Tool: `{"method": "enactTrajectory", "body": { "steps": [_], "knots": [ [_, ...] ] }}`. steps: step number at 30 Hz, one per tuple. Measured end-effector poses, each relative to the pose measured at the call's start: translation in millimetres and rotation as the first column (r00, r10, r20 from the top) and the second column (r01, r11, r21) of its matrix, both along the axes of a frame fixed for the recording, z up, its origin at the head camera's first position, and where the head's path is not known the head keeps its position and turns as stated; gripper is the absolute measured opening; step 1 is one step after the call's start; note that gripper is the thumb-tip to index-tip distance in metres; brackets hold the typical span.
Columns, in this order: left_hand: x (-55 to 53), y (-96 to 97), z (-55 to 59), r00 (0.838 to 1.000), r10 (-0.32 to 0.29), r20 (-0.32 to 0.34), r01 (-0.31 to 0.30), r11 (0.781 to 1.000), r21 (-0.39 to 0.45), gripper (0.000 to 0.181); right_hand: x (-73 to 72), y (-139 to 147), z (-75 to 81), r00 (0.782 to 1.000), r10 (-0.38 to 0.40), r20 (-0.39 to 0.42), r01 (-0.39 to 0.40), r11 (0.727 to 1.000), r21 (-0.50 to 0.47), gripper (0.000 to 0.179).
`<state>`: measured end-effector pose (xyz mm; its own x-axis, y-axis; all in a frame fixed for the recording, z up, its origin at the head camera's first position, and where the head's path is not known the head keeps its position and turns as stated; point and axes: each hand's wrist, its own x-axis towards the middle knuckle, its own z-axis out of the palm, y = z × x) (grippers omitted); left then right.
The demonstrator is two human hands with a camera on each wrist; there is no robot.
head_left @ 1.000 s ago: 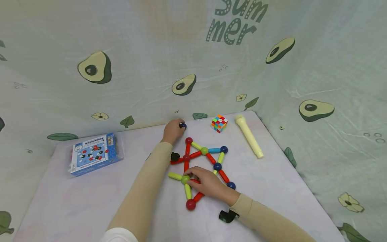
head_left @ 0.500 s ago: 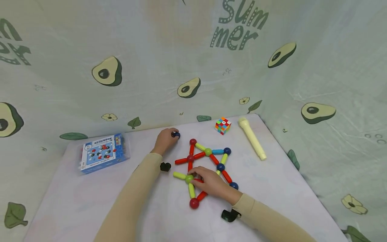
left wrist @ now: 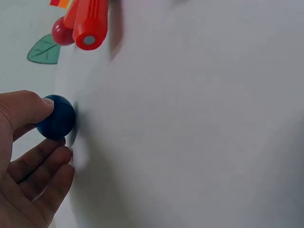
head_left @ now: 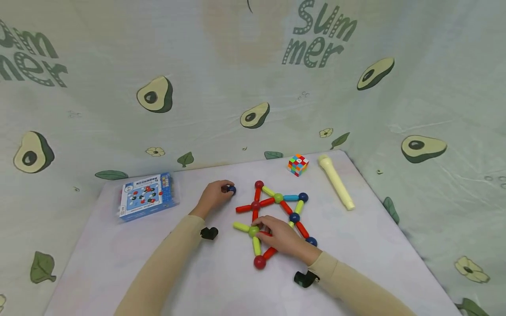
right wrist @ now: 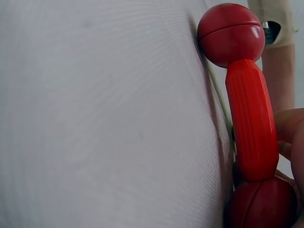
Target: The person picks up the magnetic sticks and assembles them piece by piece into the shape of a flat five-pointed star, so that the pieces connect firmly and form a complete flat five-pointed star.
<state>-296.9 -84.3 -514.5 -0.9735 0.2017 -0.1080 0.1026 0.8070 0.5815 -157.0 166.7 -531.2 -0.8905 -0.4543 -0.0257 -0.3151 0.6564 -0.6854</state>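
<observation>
In the head view my left hand [head_left: 215, 196] pinches a dark blue ball [head_left: 231, 190] left of a magnetic stick-and-ball structure. The left wrist view shows the thumb on this blue ball [left wrist: 57, 118], close over the table, with the other fingers loosely curved. The structure joins red, green and blue balls with coloured sticks. My right hand [head_left: 282, 237] pinches a green ball [head_left: 254, 231] at its near left part, covering some sticks behind. A loose-ended red stick [head_left: 243, 209] points left towards the left hand. Close in the right wrist view are a red ball [right wrist: 231, 35] and a red stick [right wrist: 251, 118].
A blue boxed set [head_left: 146, 196] in clear packaging stands at the table's back left. Behind the structure sit a puzzle cube [head_left: 298, 165] and a pale yellow toy microphone-shaped stick [head_left: 336, 182]. A printed cloth [head_left: 213, 131] rises behind the table.
My left hand has drawn back from the table's far edge, towards me and to the left of the structure, carrying the blue ball. The right hand stays at the green ball. The head view has shifted slightly.
</observation>
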Motion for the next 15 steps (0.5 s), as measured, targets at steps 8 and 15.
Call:
{"method": "enactTrajectory", "body": {
  "steps": [8,15],
  "knots": [
    [28.9,-10.3,-3.7,0.999,-0.039,-0.008,0.039,0.997,0.069,0.029,-0.9,2.4,-0.3,1.000,-0.005,0.000,0.005,1.000,-0.006,0.032],
    [50.6,-18.2,-5.8,0.998,-0.059,0.028,0.056,0.995,0.086,0.027,0.3,-0.8,2.5,1.000,0.002,0.004,-0.002,1.000,0.002,0.034]
  ]
}}
